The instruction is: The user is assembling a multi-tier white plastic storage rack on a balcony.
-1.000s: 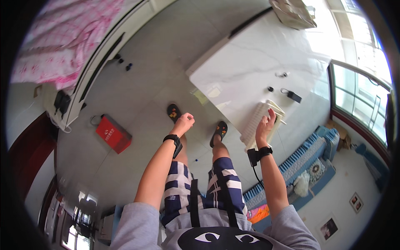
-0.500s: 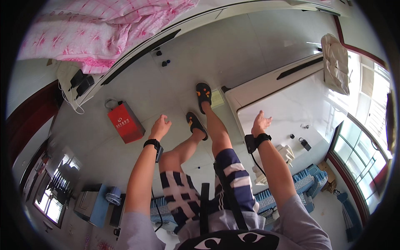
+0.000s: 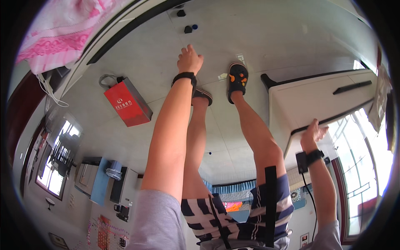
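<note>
My left hand (image 3: pixel 190 60) is stretched forward over the tiled floor, its fingers loosely bent and apart, with nothing seen in it. Just beyond the fingertips lie a small dark block (image 3: pixel 188 29) and a round blue piece (image 3: pixel 194 26). Another small black object (image 3: pixel 181 13) sits farther off. Over on the right, my right hand (image 3: pixel 312 135) hangs beside the edge of a white cabinet (image 3: pixel 316 93), its fingers spread and holding nothing. I cannot tell if it touches the cabinet. Both wrists wear black straps.
A red paper bag (image 3: pixel 127 102) stands on the floor at left. Pink floral bedding (image 3: pixel 62 46) hangs over the bed at upper left, near a white cable (image 3: pixel 52 93). My dark clog (image 3: pixel 237 81) is on the tiles. A barred window (image 3: pixel 356 141) is at right.
My left hand has reached forward toward the small dark objects. My right hand has moved farther right and lower in view. The view has shifted, and my feet now stand differently.
</note>
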Demonstrator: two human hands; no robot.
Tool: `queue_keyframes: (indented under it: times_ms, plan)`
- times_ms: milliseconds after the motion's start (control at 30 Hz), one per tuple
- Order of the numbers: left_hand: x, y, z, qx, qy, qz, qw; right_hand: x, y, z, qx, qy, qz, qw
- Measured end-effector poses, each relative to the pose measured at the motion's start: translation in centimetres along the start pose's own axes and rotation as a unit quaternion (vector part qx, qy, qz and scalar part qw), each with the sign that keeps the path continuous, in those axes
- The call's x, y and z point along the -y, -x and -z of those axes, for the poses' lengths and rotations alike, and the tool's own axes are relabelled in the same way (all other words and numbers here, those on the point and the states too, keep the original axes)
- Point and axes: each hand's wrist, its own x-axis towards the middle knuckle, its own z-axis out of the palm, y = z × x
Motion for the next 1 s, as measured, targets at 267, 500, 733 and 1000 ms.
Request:
queue_keyframes:
  times_ms: [267, 500, 733, 1000]
  plan:
    - [1.0, -8.7, -4.4, -0.165, 0.056, 0.1, 0.98, 2.0, 2.7, 0.0, 0.113, -0.106, -0.078, 0.985]
    - [-1.0, -13.5, -5.8, -0.192, 0.122, 0.045, 0.973, 1.2, 1.5, 3.0, 0.06, -0.018, -0.024, 0.998]
    - [0.0, -14.4, -8.4, -0.219, 0.052, -0.056, 0.973, 5.0, 4.8, 3.4, 0.134, -0.181, -0.097, 0.97]
    - [5.6, -9.2, -13.6, -0.194, 0.092, -0.086, 0.973, 0.7, -6.3, 5.6, 0.399, 0.07, 0.428, 0.808]
